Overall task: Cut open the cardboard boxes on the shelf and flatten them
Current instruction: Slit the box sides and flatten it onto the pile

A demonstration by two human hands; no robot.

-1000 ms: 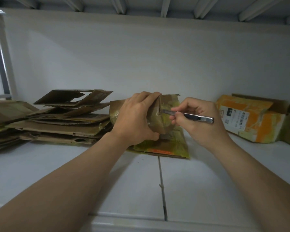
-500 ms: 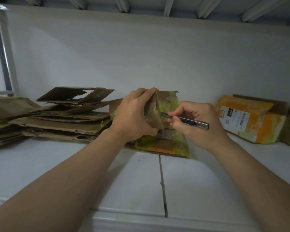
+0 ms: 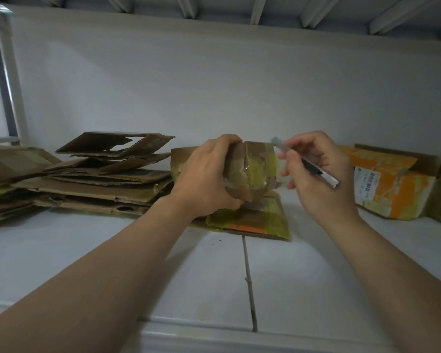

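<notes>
- Cardboard box, small, brown and wrapped in clear and yellow-green tape, is held up just above the shelf, near the middle of its depth and in front of the back wall.
- The left hand grips the box from its left side, fingers curled over the top edge and thumb underneath.
- The box tilts a little, its taped face turned toward the right hand.
- The right hand pinches a slim metal utility knife like a pen, with the fingers curled round its body.
- The knife's blade end points up and left, by the box's upper right corner; it is blurred, and I cannot tell whether it touches the tape.
- Directly below the box a flattened piece of cardboard with yellow-green tape and an orange strip lies on the shelf.
- To the left sits a stack of flattened cardboard, its top pieces lifted and uneven.
- To the right, well apart from the hands, an orange box with a white barcode label rests against the wall.
- A thin seam runs front to back through the white shelf between the forearms.
- A metal upright stands at the far left.
</notes>
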